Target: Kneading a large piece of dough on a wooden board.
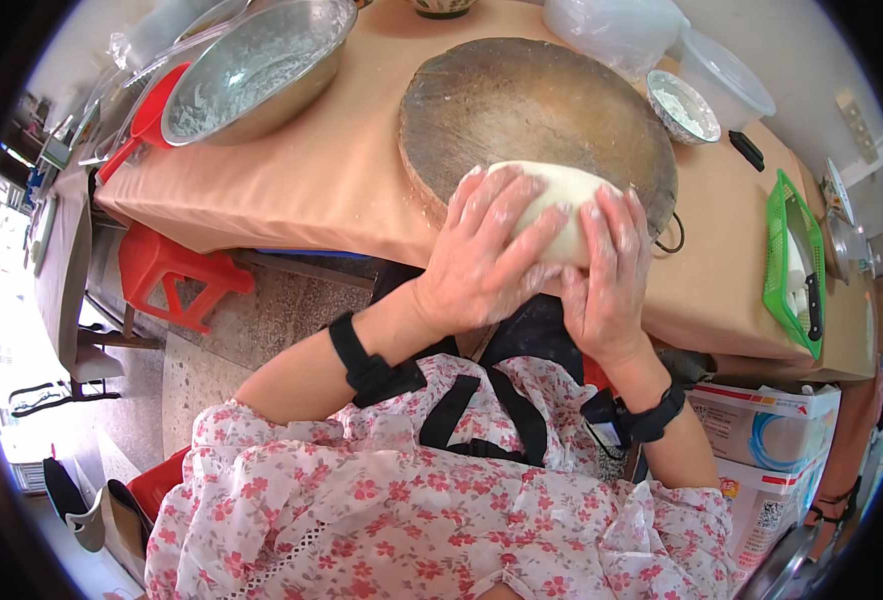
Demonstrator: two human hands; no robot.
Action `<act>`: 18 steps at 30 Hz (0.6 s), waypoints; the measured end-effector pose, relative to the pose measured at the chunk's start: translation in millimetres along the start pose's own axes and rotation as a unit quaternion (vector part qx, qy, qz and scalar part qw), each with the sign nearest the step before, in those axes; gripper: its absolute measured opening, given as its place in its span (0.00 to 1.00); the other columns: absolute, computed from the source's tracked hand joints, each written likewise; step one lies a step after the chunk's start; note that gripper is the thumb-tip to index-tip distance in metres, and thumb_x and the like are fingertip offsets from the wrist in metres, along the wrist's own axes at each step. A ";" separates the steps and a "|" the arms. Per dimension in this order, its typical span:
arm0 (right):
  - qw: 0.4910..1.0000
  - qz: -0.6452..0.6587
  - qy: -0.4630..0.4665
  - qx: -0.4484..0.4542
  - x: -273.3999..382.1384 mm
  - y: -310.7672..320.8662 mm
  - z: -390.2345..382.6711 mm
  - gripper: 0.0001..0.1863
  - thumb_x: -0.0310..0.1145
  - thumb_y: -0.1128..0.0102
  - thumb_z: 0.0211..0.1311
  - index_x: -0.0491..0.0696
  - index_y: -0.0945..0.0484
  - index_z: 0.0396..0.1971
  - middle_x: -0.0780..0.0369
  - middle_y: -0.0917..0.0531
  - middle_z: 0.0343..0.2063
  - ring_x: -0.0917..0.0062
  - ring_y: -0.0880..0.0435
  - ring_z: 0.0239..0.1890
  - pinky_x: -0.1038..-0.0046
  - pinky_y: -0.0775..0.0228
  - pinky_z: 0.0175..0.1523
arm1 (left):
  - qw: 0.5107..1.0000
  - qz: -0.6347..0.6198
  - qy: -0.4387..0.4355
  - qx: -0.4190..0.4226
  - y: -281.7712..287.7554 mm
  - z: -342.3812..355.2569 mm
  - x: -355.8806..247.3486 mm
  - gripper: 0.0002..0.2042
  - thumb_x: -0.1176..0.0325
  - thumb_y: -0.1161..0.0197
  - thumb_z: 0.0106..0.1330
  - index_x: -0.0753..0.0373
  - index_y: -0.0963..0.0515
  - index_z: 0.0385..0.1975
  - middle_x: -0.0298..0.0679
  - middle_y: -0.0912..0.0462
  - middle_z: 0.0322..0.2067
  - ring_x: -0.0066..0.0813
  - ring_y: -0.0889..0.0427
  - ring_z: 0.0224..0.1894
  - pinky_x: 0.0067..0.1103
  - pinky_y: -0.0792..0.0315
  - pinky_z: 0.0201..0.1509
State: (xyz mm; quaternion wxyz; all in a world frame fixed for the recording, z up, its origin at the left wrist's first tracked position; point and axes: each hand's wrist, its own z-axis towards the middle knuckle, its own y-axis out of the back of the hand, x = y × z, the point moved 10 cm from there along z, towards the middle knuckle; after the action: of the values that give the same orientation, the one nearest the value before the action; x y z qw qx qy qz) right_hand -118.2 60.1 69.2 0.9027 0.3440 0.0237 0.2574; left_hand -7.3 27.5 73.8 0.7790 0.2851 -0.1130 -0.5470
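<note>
A smooth, pale ball of dough (558, 192) is held between my two hands at the near edge of a round wooden chopping board (521, 100). My left hand (491, 245) wraps round its left side, fingers spread over the top. On the right side my right hand (609, 270) presses against it with the fingers pointing away from me. White flour dusts both hands. Whether the dough touches the board is hidden by my hands and the dough itself.
A floured steel bowl (261, 75) and a red ladle (146, 120) sit at the back left. Right of the board are a small bowl of flour (683, 105), a black object (746, 150) and a green basket (783, 230) with a black-handled knife (813, 305). A red stool (176, 275) stands below.
</note>
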 end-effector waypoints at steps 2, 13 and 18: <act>1.000 -0.019 0.016 -0.013 7.4 -0.3 -14.3 0.26 0.37 0.49 0.65 0.46 0.33 0.62 0.52 0.34 0.64 0.48 0.38 0.66 0.51 0.45 0.65 | 1.000 -0.008 0.001 -0.010 -6.4 -19.2 -0.9 0.28 0.57 0.33 0.55 0.58 0.28 0.57 0.50 0.31 0.58 0.55 0.32 0.62 0.50 0.45 0.67; 0.994 0.048 -0.090 0.027 -49.4 -32.9 46.5 0.25 0.38 0.52 0.66 0.44 0.32 0.61 0.51 0.27 0.56 0.55 0.30 0.59 0.55 0.41 0.63 | 0.991 -0.016 0.127 0.045 -30.4 37.2 60.0 0.21 0.59 0.45 0.67 0.63 0.29 0.57 0.50 0.24 0.49 0.51 0.26 0.50 0.37 0.31 0.55; 0.969 0.117 -0.192 0.098 -107.0 -60.9 72.2 0.23 0.42 0.57 0.70 0.43 0.26 0.55 0.48 0.23 0.52 0.55 0.26 0.57 0.57 0.35 0.59 | 0.962 -0.019 0.233 0.143 -61.0 59.4 102.3 0.18 0.56 0.52 0.72 0.58 0.28 0.56 0.49 0.22 0.48 0.51 0.26 0.53 0.38 0.31 0.56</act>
State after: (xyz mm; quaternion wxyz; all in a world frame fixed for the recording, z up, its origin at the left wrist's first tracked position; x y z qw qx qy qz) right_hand -167.7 -73.8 71.3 0.8156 0.4744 -0.1655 0.2870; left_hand -45.9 -99.9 73.5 0.7242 0.5155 0.0002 -0.4581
